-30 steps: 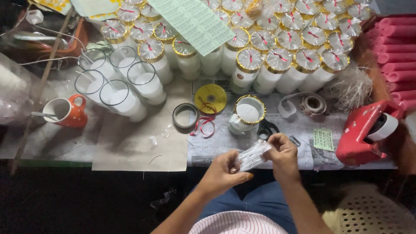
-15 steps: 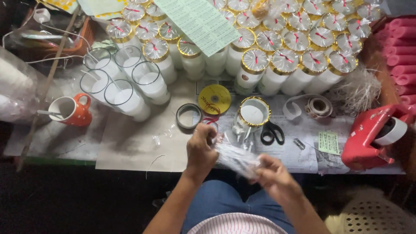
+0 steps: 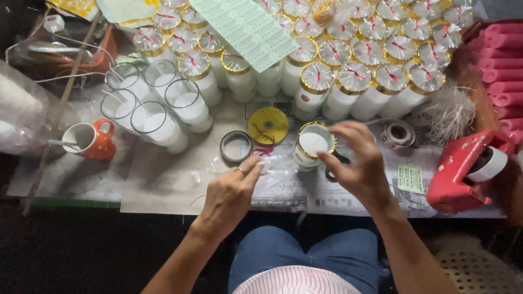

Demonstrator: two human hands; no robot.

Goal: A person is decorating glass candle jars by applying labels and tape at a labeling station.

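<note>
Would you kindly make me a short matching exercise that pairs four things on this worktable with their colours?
Things:
1. mug
2. tape dispenser
3. flat ribbon spool
4. rim of the candle jar under the right hand

Colours:
a. gold
b. yellow
c. orange
d. red

Pairs: 1-c, 2-d, 3-b, 4-a
</note>
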